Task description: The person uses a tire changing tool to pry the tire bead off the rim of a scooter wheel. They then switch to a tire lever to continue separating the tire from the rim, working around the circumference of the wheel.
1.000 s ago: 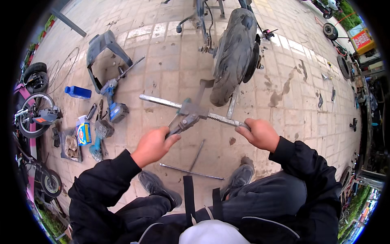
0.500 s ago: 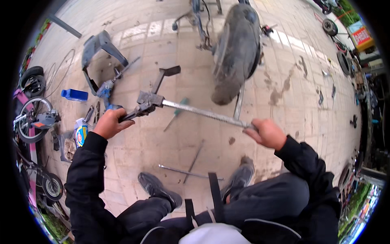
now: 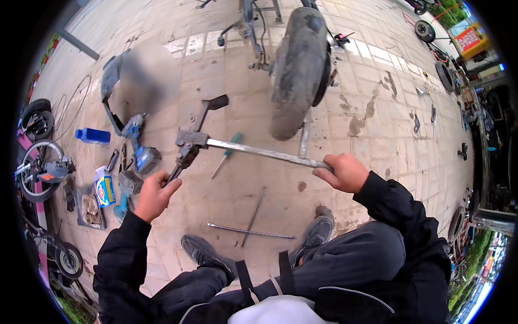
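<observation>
Both my hands hold up a ratchet bar tool with a long steel bar (image 3: 253, 150), a dark sliding head (image 3: 190, 139) and an arm ending in a bent flat plate (image 3: 216, 102). My left hand (image 3: 155, 195) is closed round the dark lever (image 3: 176, 171) below the head. At the bar's other end, my right hand (image 3: 343, 171) grips its tip. A green-handled screwdriver (image 3: 227, 153) lies on the paving beyond the bar. Two thin metal rods (image 3: 253, 231) lie crossed nearer my feet.
A dusty motorbike wheel (image 3: 298, 75) stands ahead. At left are a blue cordless power tool (image 3: 141, 154), a blue bottle (image 3: 92, 136), a white-and-blue packet (image 3: 105, 188) and a partly blurred dark plastic panel (image 3: 111, 86). Loose parts (image 3: 416, 123) lie at right; my shoes (image 3: 202, 250) are below.
My left hand has come down, and the lever now points more steeply toward me. The tool has rolled, so its teeth show less. My right hand keeps hold of the bar's end.
</observation>
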A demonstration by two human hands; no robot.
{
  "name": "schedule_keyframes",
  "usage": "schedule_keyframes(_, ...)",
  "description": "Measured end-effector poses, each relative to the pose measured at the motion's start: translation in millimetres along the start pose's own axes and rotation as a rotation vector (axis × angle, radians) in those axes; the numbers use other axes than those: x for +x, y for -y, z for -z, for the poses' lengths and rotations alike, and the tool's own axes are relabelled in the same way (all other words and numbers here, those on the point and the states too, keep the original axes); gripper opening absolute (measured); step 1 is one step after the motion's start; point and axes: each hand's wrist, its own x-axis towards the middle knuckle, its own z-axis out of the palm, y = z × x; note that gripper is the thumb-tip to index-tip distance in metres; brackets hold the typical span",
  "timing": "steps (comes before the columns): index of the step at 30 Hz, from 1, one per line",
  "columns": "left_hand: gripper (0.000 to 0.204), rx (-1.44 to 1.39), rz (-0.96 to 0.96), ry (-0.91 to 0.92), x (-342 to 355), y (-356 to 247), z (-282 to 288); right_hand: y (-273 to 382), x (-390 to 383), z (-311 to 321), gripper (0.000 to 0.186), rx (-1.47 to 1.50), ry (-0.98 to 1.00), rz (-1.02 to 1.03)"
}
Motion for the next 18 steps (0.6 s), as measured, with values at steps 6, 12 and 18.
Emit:
schedule_keyframes(6, 0.029, 0.004, 0.091, 0.141, 12.5, -37.2, 23.1, 61.6, -9.0, 68.1, 0.045, 0.145, 0.256, -0.12)
schedule_keyframes(12, 0.029, -0.021, 0.021, 0.165, -7.0, -48.7, -7.4, 12.2, -42.6, 65.9, 0.045, 0.101, 0.187, -0.153)
schedule_keyframes(18, 0.025, -0.44, 0.246, 0.141, -45.5, -66.2, -46.8, -48.1, -18.1, 3.4, 0.043, 0.087, -0.039, 0.003)
